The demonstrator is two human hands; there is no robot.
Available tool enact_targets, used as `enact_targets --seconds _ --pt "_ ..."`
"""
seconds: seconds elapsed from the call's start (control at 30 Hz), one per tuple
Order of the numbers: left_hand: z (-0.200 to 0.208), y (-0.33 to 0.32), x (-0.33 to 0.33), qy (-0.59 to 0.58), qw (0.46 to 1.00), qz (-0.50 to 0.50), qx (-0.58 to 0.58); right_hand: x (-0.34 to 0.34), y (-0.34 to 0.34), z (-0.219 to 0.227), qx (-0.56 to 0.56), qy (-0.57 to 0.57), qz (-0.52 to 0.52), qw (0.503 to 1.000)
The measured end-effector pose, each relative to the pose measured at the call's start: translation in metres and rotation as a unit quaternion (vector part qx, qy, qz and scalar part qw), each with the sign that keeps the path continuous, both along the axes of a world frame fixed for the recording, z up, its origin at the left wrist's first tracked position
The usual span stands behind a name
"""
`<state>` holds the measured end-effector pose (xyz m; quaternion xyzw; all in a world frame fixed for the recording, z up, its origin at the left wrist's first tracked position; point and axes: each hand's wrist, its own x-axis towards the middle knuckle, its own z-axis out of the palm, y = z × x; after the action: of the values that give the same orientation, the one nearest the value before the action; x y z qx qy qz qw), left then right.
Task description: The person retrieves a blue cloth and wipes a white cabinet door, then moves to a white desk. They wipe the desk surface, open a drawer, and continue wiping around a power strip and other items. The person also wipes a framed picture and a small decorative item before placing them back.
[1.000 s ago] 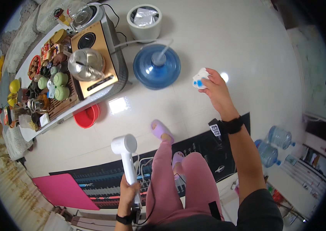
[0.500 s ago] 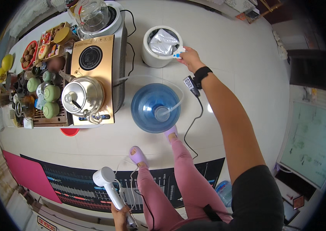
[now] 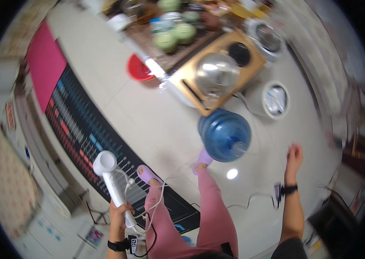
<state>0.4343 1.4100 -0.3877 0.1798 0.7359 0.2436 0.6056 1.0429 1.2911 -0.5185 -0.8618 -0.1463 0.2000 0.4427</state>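
My left hand (image 3: 120, 210) is wrapped round the handle of a white hair dryer (image 3: 112, 187), its round head pointing up and away from me. A white cord (image 3: 160, 199) loops from it across my legs. My right hand (image 3: 294, 160) hangs over the floor at the right, slightly blurred, its fingers curled with nothing visible in them. A white bin (image 3: 258, 100) with a pale, shiny bag inside stands beyond that hand, apart from it. A large blue water jug (image 3: 219, 134) stands between the bin and my feet.
Beyond the jug, a table bears a gold-coloured cooker (image 3: 256, 56) with a metal kettle (image 3: 217, 74), and green cups (image 3: 165, 42). A red basin (image 3: 138, 69) sits beside the table. A black printed mat (image 3: 77, 114) lies at the left. A thin dark cable (image 3: 251, 197) trails from my right wrist.
My view has turned, so the table and bin now appear farther right. My right hand has left the bin's rim and the white-and-blue piece there. The left hand still holds the hair dryer.
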Motion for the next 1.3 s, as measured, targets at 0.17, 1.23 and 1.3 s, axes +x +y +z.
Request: enact_targets --seconds 0.17,1.23,1.3 --pt "0.011 -0.022 -0.053 -0.074 0.991 0.114 -0.012 -0.163 0.026 0.043 -0.046 0.088 0.204 0.974" --pt "0.044 0.038 -0.597 0.053 0.805 0.591 0.008 -1.082 0.535 0.107 0.014 -0.137 0.92 0.366" --pt "0.039 0.053 -0.614 0.051 0.795 0.605 -0.013 -1.169 0.57 0.11 0.102 -0.144 0.931 0.32"
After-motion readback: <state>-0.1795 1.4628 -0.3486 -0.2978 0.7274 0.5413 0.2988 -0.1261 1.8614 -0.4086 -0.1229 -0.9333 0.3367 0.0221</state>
